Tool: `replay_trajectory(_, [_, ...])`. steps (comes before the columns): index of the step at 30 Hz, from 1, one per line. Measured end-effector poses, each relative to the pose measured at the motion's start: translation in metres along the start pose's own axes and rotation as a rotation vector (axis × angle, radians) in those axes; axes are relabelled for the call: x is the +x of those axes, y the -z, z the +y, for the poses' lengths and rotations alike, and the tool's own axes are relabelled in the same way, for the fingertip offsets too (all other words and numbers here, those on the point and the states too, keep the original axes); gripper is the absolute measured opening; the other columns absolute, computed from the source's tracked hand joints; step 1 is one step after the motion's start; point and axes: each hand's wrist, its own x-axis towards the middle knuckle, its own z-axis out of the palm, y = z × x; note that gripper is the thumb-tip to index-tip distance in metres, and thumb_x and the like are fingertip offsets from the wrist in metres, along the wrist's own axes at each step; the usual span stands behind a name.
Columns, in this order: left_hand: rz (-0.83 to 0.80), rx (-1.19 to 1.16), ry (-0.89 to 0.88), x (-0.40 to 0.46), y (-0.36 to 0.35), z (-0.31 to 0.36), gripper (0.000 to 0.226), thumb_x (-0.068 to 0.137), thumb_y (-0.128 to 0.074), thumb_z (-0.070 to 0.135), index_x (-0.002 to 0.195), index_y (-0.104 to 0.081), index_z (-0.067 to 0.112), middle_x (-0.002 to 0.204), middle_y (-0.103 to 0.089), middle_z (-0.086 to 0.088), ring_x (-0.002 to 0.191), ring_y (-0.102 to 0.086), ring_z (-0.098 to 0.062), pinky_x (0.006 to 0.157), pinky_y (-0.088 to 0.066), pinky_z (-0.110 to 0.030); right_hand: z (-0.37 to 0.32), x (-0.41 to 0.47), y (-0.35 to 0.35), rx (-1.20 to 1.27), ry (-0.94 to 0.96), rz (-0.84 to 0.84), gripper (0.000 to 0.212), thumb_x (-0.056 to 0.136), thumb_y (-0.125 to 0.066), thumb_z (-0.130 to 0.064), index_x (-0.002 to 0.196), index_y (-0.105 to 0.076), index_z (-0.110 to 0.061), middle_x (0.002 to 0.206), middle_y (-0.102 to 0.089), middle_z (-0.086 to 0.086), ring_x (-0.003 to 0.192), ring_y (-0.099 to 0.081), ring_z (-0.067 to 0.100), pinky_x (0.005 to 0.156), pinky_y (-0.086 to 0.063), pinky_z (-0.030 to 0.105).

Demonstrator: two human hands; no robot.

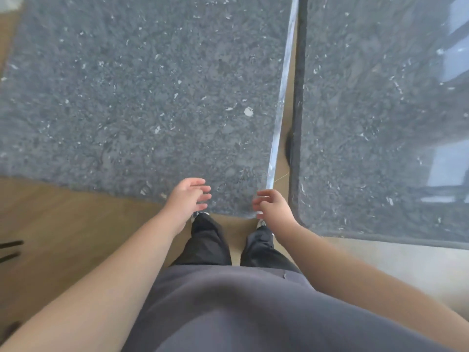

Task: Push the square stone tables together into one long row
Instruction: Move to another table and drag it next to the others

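Two dark grey speckled stone tables fill the head view. The left table point(142, 92) and the right table point(375, 118) stand side by side with a narrow gap between them, wider near me. My left hand point(186, 199) hovers over the left table's near edge, fingers apart and holding nothing. My right hand point(272, 205) hangs by the left table's near right corner, at the gap, fingers loosely spread and empty.
Wooden floor point(63, 224) lies to the left and under my feet. My legs point(210, 242) stand right against the left table's near edge. A dark table base point(289, 148) shows in the gap. Dark thin legs of some object point(10, 248) poke in at the far left.
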Motion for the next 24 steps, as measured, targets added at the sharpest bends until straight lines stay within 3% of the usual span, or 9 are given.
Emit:
replay_trajectory(3, [-0.042, 0.02, 0.075, -0.011, -0.004, -0.025, 0.024, 0.102, -0.041, 0.002, 0.111, -0.061, 0.01, 0.109, -0.07, -0.01, 0.1, -0.069, -0.026, 0.094, -0.055, -0.045, 0.021, -0.001, 0.003, -0.064, -0.064, -0.014, 0.03, 0.087, -0.035, 0.005, 0.097, -0.057, -0.014, 0.092, -0.068, 0.006, 0.081, -0.062, 0.022, 0.075, -0.052, 0.038])
replay_trajectory(7, [-0.1, -0.001, 0.221, -0.012, -0.005, -0.064, 0.021, 0.1, -0.043, 0.002, 0.101, -0.062, 0.011, 0.109, -0.071, -0.012, 0.102, -0.069, -0.028, 0.098, -0.054, -0.047, 0.043, 0.004, 0.01, -0.134, -0.148, -0.044, 0.031, 0.087, -0.032, 0.005, 0.09, -0.058, -0.011, 0.086, -0.066, 0.011, 0.079, -0.061, 0.026, 0.069, -0.049, 0.035])
replay_trajectory(11, [-0.095, -0.144, 0.36, 0.003, 0.002, -0.089, 0.017, 0.102, -0.042, 0.004, 0.108, -0.058, 0.008, 0.108, -0.068, -0.014, 0.105, -0.066, -0.032, 0.101, -0.051, -0.051, 0.051, 0.012, 0.01, 0.001, -0.321, -0.036, 0.018, 0.099, -0.042, 0.001, 0.108, -0.055, -0.008, 0.088, -0.063, 0.012, 0.068, -0.06, 0.022, 0.058, -0.049, 0.031])
replay_trajectory(13, [-0.109, -0.241, 0.413, 0.012, 0.006, -0.092, 0.016, 0.102, -0.042, 0.005, 0.111, -0.055, 0.004, 0.106, -0.066, -0.014, 0.106, -0.064, -0.032, 0.103, -0.049, -0.05, 0.056, 0.015, 0.008, 0.125, -0.382, -0.051, 0.02, 0.101, -0.046, -0.002, 0.12, -0.05, -0.009, 0.092, -0.063, 0.012, 0.073, -0.062, 0.022, 0.055, -0.053, 0.03])
replay_trajectory(15, [-0.113, -0.361, 0.461, 0.02, 0.011, -0.092, 0.014, 0.103, -0.041, 0.005, 0.104, -0.055, 0.002, 0.106, -0.062, -0.016, 0.11, -0.061, -0.033, 0.106, -0.047, -0.05, 0.063, 0.02, 0.0, 0.201, -0.382, -0.079, 0.034, 0.099, -0.05, -0.001, 0.132, -0.047, -0.008, 0.11, -0.066, 0.012, 0.094, -0.068, 0.024, 0.062, -0.059, 0.033])
replay_trajectory(18, [-0.091, -0.57, 0.492, 0.033, 0.021, -0.089, 0.018, 0.1, -0.039, 0.002, 0.106, -0.056, -0.001, 0.117, -0.058, -0.018, 0.12, -0.058, -0.035, 0.103, -0.048, -0.048, 0.068, 0.019, -0.019, 0.469, -0.399, -0.084, 0.047, 0.094, -0.051, -0.003, 0.141, -0.046, -0.01, 0.133, -0.061, 0.014, 0.121, -0.06, 0.029, 0.083, -0.057, 0.04])
replay_trajectory(22, [-0.007, -0.87, 0.433, 0.048, 0.029, -0.081, 0.031, 0.089, -0.033, -0.007, 0.11, -0.053, 0.002, 0.123, -0.055, -0.018, 0.121, -0.055, -0.037, 0.107, -0.044, -0.052, 0.057, 0.018, -0.052, 0.938, -0.373, -0.04, 0.048, 0.094, -0.048, 0.001, 0.141, -0.044, -0.006, 0.134, -0.057, 0.015, 0.127, -0.054, 0.031, 0.109, -0.041, 0.045])
replay_trajectory(24, [0.013, -0.974, 0.383, 0.051, 0.033, -0.075, 0.028, 0.09, -0.037, -0.004, 0.112, -0.055, 0.0, 0.126, -0.058, -0.017, 0.122, -0.056, -0.038, 0.11, -0.04, -0.055, 0.049, 0.019, -0.07, 1.115, -0.351, 0.026, 0.048, 0.094, -0.054, -0.001, 0.14, -0.043, -0.007, 0.139, -0.054, 0.016, 0.128, -0.053, 0.032, 0.115, -0.037, 0.047])
